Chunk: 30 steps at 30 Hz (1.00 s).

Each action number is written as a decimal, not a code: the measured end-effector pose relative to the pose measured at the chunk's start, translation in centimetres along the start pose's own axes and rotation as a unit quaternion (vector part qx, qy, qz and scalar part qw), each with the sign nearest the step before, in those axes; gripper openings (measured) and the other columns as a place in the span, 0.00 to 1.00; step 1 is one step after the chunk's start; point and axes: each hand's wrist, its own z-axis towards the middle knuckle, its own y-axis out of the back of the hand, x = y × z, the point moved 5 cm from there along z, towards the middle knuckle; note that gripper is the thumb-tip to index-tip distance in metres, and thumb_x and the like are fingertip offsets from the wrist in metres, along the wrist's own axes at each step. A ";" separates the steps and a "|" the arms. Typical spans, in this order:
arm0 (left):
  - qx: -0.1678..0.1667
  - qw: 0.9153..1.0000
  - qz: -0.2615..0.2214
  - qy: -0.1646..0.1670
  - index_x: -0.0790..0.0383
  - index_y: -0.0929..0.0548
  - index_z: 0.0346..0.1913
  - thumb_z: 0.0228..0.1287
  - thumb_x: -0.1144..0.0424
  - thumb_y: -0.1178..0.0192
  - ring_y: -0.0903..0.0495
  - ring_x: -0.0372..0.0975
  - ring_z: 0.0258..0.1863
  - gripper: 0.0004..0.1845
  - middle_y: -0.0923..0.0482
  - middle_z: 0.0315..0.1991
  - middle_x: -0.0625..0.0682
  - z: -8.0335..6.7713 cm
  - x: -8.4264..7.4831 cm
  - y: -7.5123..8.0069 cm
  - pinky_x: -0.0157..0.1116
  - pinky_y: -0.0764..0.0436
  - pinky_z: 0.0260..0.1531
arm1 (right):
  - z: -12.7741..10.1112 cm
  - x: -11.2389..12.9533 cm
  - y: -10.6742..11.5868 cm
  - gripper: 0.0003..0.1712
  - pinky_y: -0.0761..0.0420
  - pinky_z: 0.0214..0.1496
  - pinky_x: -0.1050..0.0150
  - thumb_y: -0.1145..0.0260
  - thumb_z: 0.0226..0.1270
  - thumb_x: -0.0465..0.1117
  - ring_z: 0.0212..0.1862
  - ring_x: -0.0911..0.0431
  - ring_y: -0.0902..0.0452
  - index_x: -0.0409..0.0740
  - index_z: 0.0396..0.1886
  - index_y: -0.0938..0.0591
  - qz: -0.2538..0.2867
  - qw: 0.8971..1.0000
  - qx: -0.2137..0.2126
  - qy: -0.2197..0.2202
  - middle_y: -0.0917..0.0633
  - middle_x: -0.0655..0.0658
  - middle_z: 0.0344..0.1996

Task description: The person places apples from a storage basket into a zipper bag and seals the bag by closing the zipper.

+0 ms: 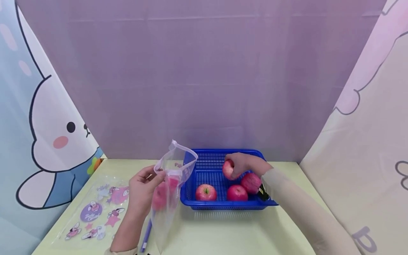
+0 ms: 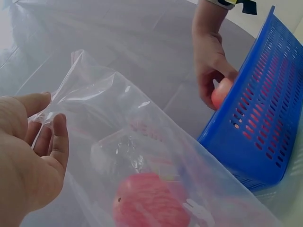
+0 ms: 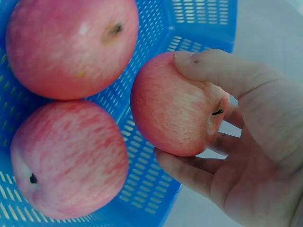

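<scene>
Meanwhile my right hand (image 1: 243, 164) curled round an apple (image 3: 177, 106) above the blue basket (image 1: 191, 202), where three apples (image 1: 205, 192) lay. Left of it, my left hand (image 1: 143, 186) pinched the clear bag's (image 2: 142, 146) rim; another apple (image 2: 149, 201) sat inside.

1. I see my left hand (image 2: 28, 156) at lower left, fingers pinching the rim of a clear plastic bag (image 2: 142, 156).
2. One red apple (image 2: 149, 201) sits inside the bag, low down.
3. My right hand (image 2: 210, 61) at top grips another apple (image 2: 221, 92), just beside the blue basket (image 2: 265, 118) wall.
</scene>
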 end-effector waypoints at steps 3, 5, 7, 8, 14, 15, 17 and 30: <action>0.012 1.000 0.014 0.015 0.68 0.18 0.50 0.57 0.65 0.29 0.18 0.43 0.40 0.18 0.21 0.39 0.55 -0.3 0.3 0.1 0.35 0.18 0.41 | -0.3 0.6 0.0 0.36 0.23 0.48 0.56 0.21 0.45 0.42 0.46 0.54 0.28 0.50 0.57 0.25 -0.004 1.000 -0.002 0.011 0.22 0.53 0.44; 0.019 0.999 0.018 0.021 0.68 0.18 0.50 0.58 0.65 0.29 0.19 0.44 0.41 0.18 0.20 0.40 0.55 -0.5 0.4 0.1 0.35 0.18 0.42 | -0.6 1.0 0.0 0.37 0.22 0.47 0.56 0.21 0.46 0.42 0.46 0.54 0.27 0.49 0.58 0.26 -0.011 1.000 -0.009 0.026 0.22 0.53 0.45; 0.024 0.999 0.020 0.024 0.68 0.18 0.51 0.58 0.65 0.30 0.19 0.44 0.42 0.18 0.20 0.41 0.55 -0.6 0.6 0.1 0.35 0.18 0.42 | -1.0 1.6 0.2 0.38 0.22 0.48 0.56 0.22 0.47 0.43 0.48 0.54 0.27 0.48 0.60 0.27 -0.025 0.998 -0.021 0.046 0.22 0.52 0.47; 0.025 0.999 0.022 0.026 0.67 0.18 0.51 0.59 0.65 0.30 0.19 0.44 0.42 0.18 0.20 0.42 0.55 -0.7 0.6 0.2 0.35 0.18 0.42 | -1.3 1.9 0.3 0.39 0.22 0.48 0.56 0.22 0.48 0.44 0.49 0.55 0.28 0.47 0.62 0.27 -0.030 0.998 -0.028 0.055 0.22 0.52 0.49; 0.028 0.999 0.024 0.021 0.67 0.18 0.50 0.58 0.65 0.30 0.19 0.44 0.41 0.18 0.19 0.41 0.55 -0.7 0.5 0.3 0.35 0.18 0.42 | -3.0 3.8 1.2 0.41 0.21 0.47 0.60 0.22 0.48 0.47 0.50 0.57 0.28 0.51 0.64 0.28 -0.015 0.993 -0.076 0.093 0.25 0.53 0.53; 0.029 0.999 0.022 0.018 0.68 0.18 0.50 0.58 0.65 0.29 0.19 0.45 0.41 0.18 0.19 0.41 0.55 -0.7 0.5 0.3 0.35 0.18 0.42 | -3.3 4.1 1.3 0.41 0.21 0.46 0.61 0.22 0.48 0.47 0.49 0.57 0.28 0.52 0.64 0.28 -0.013 0.992 -0.083 0.096 0.25 0.54 0.53; 0.031 0.999 0.021 0.016 0.68 0.18 0.49 0.58 0.65 0.29 0.18 0.44 0.40 0.18 0.18 0.40 0.54 -0.7 0.5 0.3 0.35 0.17 0.41 | -3.8 4.6 1.5 0.42 0.21 0.46 0.62 0.21 0.47 0.46 0.49 0.59 0.28 0.54 0.64 0.28 -0.014 0.990 -0.096 0.100 0.25 0.55 0.53; 0.047 0.998 0.024 0.030 0.68 0.19 0.49 0.57 0.66 0.29 0.19 0.44 0.38 0.17 0.18 0.40 0.54 -0.8 1.0 0.3 0.36 0.17 0.40 | -6.6 8.1 2.4 0.46 0.18 0.44 0.62 0.19 0.46 0.45 0.50 0.55 0.25 0.49 0.61 0.37 0.176 0.954 -0.216 0.109 0.24 0.48 0.51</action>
